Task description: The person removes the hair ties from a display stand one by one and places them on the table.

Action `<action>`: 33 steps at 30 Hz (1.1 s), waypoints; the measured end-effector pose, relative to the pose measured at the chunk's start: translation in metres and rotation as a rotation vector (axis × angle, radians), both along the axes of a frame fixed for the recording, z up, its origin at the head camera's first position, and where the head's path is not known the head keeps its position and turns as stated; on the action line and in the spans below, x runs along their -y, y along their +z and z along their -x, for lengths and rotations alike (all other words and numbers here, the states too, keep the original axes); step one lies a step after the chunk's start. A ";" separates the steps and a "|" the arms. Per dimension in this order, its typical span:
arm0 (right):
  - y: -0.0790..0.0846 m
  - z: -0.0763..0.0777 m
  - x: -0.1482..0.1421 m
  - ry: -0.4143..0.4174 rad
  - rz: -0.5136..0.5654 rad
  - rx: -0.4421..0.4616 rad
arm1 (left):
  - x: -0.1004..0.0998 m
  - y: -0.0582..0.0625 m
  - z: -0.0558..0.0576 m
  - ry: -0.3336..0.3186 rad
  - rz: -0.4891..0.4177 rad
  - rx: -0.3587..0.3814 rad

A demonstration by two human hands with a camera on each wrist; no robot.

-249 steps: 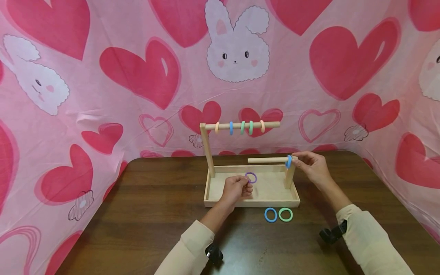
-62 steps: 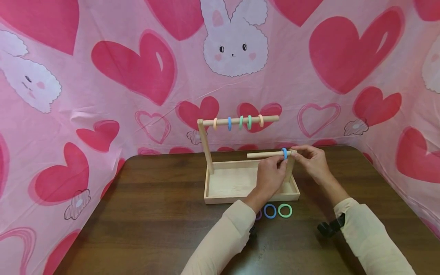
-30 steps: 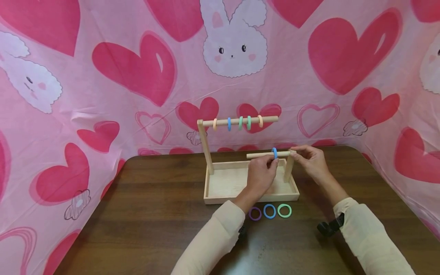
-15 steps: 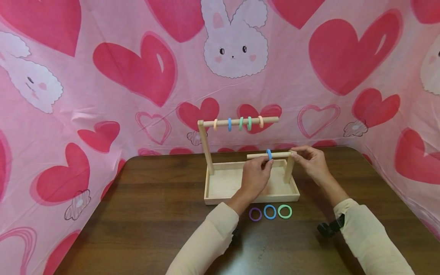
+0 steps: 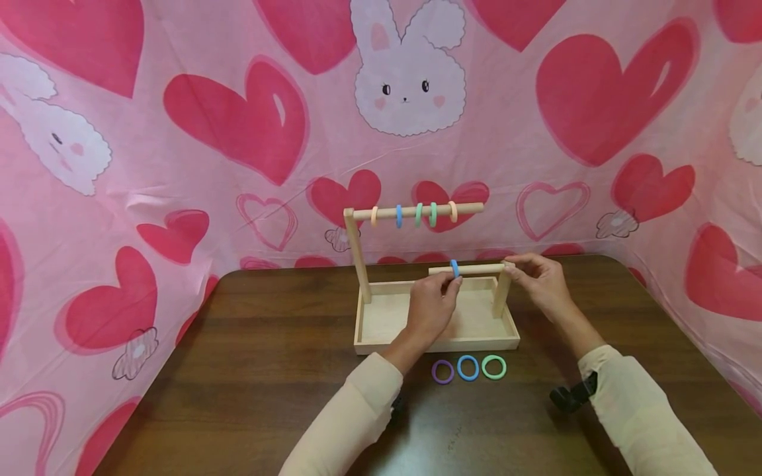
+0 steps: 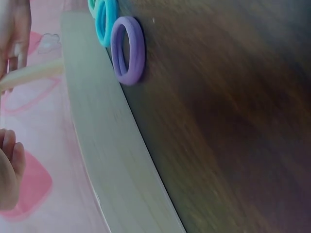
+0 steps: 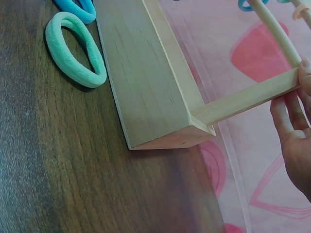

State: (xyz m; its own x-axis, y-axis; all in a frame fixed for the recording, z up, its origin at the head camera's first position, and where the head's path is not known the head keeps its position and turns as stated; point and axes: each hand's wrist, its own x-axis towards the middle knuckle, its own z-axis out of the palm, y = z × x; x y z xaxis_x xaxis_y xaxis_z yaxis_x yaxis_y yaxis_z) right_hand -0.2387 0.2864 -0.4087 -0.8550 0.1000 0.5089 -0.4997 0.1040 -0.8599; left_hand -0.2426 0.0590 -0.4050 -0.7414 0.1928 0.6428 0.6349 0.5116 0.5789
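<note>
My left hand [image 5: 430, 305] pinches a blue hair tie [image 5: 455, 268] that is around the lower bar [image 5: 483, 269] of a wooden stand, close to the bar's free left end. At that bar's other end, my right hand [image 5: 544, 283] grips the top of the short post [image 5: 501, 299] between thumb and fingers; the right wrist view shows this hand [image 7: 297, 145] there too. In front of the stand lie a purple hair tie [image 5: 442, 372], a second blue hair tie [image 5: 467, 368] and a green hair tie [image 5: 494, 367].
Several orange, blue and green hair ties hang on the upper bar [image 5: 387, 213], carried by a taller post [image 5: 357, 258]. Both posts rise from a shallow wooden tray [image 5: 464, 345] on a dark wood table [image 5: 268, 370]. A pink heart-patterned cloth [image 5: 333, 119] stands behind.
Since 8.3 s ago, my left hand has put the purple hair tie on the table. It has since slid the blue hair tie leftward along the lower bar. My right hand stays at the post.
</note>
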 end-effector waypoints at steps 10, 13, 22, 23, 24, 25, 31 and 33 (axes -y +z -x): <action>-0.001 0.001 0.000 0.017 0.017 0.005 | 0.009 -0.004 0.002 -0.011 -0.025 0.027; -0.001 0.001 0.000 0.010 0.014 0.007 | 0.011 -0.004 0.002 -0.014 -0.026 0.036; 0.000 0.001 0.000 -0.004 0.006 0.006 | 0.017 -0.004 0.001 -0.014 -0.024 -0.013; 0.000 0.000 0.000 -0.006 0.003 0.007 | 0.018 -0.004 0.001 -0.013 -0.027 -0.012; 0.000 0.000 0.000 -0.007 0.000 0.008 | 0.019 -0.005 0.001 -0.015 -0.030 -0.008; 0.000 0.000 0.000 -0.009 -0.003 0.010 | 0.019 -0.005 0.001 -0.016 -0.033 -0.003; 0.001 0.000 0.000 -0.025 -0.016 0.017 | 0.023 -0.006 0.002 -0.010 -0.045 0.004; 0.001 0.000 0.000 -0.028 -0.021 0.018 | 0.024 -0.006 0.003 -0.006 -0.048 0.006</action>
